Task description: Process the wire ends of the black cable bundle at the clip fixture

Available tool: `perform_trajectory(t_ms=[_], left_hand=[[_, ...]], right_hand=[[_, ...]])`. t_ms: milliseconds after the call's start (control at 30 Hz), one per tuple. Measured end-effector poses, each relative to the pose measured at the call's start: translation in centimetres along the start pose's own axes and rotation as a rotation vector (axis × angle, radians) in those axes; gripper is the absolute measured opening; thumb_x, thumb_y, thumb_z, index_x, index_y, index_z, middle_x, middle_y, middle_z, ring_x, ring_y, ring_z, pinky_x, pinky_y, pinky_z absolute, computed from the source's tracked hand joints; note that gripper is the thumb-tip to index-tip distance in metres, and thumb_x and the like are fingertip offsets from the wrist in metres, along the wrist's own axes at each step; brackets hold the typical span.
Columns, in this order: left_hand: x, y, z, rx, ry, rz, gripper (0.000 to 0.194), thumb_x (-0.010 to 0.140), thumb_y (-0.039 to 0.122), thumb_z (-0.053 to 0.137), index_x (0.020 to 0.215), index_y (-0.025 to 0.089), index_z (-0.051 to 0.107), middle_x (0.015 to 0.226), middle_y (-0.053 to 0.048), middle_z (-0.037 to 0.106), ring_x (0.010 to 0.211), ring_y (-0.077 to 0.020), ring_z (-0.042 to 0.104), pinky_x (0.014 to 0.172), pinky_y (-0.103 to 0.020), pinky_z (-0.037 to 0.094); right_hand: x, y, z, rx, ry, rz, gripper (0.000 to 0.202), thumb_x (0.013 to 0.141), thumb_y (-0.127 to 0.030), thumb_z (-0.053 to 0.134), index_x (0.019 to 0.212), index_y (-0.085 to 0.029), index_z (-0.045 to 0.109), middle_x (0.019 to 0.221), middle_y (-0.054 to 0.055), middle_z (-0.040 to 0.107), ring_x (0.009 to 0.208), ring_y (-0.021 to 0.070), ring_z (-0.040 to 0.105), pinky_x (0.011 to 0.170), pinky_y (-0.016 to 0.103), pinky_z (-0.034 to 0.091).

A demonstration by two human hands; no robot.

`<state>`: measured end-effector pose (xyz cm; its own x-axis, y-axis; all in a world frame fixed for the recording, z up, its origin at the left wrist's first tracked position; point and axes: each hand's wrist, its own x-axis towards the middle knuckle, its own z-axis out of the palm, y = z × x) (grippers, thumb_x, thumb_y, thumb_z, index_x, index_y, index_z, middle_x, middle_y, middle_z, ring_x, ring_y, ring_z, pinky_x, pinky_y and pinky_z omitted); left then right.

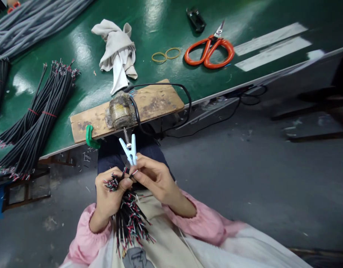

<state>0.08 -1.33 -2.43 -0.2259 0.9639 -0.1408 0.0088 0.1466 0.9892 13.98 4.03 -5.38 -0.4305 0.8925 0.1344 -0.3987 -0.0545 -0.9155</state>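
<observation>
My left hand [107, 199] is closed around a bundle of thin black cables [131, 214] with stripped red, white and black wire ends. One cable sticks out past my left thumb. Its wire end is pinched between the fingertips of my right hand [157, 180]. Right above those fingers is a light blue clothespin [130, 152], fixed on the metal shaft of a small motor [121, 111]. The clothespin's lower end reaches my right fingertips; whether they touch, I cannot tell. The motor is mounted on a wooden board [160, 100] at the table edge.
A green clamp [91, 137] grips the board's left end. On the green table [82, 41] lie tied black cable bundles [48, 108], grey cables [37, 28], a white cloth [115, 48], rubber bands [166, 55], orange-handled scissors [209, 52] and a black cutter [196, 19]. A black cord [189, 98] loops over the edge.
</observation>
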Motion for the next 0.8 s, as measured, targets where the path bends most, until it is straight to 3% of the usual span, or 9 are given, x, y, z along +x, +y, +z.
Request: perform_trajectory(t_ms=[233, 333, 433, 567, 667, 800], left_hand=[[0.3, 0.5, -0.1, 0.055, 0.003, 0.036, 0.029, 0.077, 0.039, 0.078, 0.06, 0.017, 0.07, 0.056, 0.0, 0.065, 0.048, -0.0107, 0.053, 0.049, -0.023, 0.041], [0.3, 0.8, 0.4, 0.104, 0.037, 0.052, 0.032, 0.076, 0.037, 0.079, 0.055, 0.017, 0.067, 0.052, 0.001, 0.06, 0.048, -0.0102, 0.051, 0.049, -0.022, 0.04], [0.2, 1.2, 0.8, 0.144, 0.033, 0.032, 0.039, 0.076, 0.04, 0.078, 0.049, 0.016, 0.064, 0.048, 0.001, 0.057, 0.046, -0.0092, 0.049, 0.047, -0.021, 0.037], [0.5, 1.9, 0.7, 0.111, -0.078, -0.102, 0.047, 0.078, 0.053, 0.073, 0.053, 0.014, 0.068, 0.045, 0.0, 0.055, 0.041, -0.0081, 0.046, 0.043, -0.02, 0.035], [1.1, 2.8, -0.2, 0.079, -0.235, -0.2, 0.052, 0.076, 0.06, 0.072, 0.052, 0.013, 0.07, 0.043, -0.001, 0.055, 0.039, -0.0087, 0.044, 0.04, -0.021, 0.033], [1.8, 3.8, -1.1, 0.11, -0.476, -0.075, 0.053, 0.075, 0.063, 0.07, 0.051, 0.016, 0.07, 0.047, -0.006, 0.062, 0.039, -0.0131, 0.052, 0.041, -0.025, 0.039]], right_hand=[[-0.1, 1.3, 0.1, 0.209, 0.067, 0.07, 0.019, 0.087, -0.043, 0.071, 0.089, -0.026, 0.077, 0.085, 0.003, 0.067, 0.078, 0.0142, 0.063, 0.071, 0.028, 0.051], [-0.3, 1.2, 0.6, 0.152, 0.086, 0.025, 0.017, 0.088, -0.042, 0.07, 0.087, -0.028, 0.079, 0.082, 0.003, 0.069, 0.08, 0.0146, 0.063, 0.071, 0.028, 0.052], [-0.3, 0.8, 1.0, -0.017, 0.16, -0.115, 0.019, 0.091, -0.038, 0.066, 0.084, -0.025, 0.078, 0.075, 0.003, 0.067, 0.075, 0.015, 0.062, 0.066, 0.028, 0.051], [0.0, -0.3, 0.6, -0.412, 0.26, -0.442, 0.015, 0.091, -0.024, 0.066, 0.079, -0.022, 0.074, 0.066, 0.002, 0.062, 0.066, 0.0157, 0.055, 0.059, 0.029, 0.046], [0.5, -1.6, -0.4, -0.584, 0.097, -0.553, 0.015, 0.091, -0.018, 0.064, 0.078, -0.02, 0.071, 0.066, 0.003, 0.063, 0.067, 0.0173, 0.052, 0.059, 0.03, 0.044], [0.9, -2.3, -1.0, -0.335, -0.261, -0.398, 0.029, 0.096, -0.034, 0.059, 0.071, -0.021, 0.065, 0.061, 0.002, 0.057, 0.064, 0.0163, 0.05, 0.059, 0.031, 0.042]])
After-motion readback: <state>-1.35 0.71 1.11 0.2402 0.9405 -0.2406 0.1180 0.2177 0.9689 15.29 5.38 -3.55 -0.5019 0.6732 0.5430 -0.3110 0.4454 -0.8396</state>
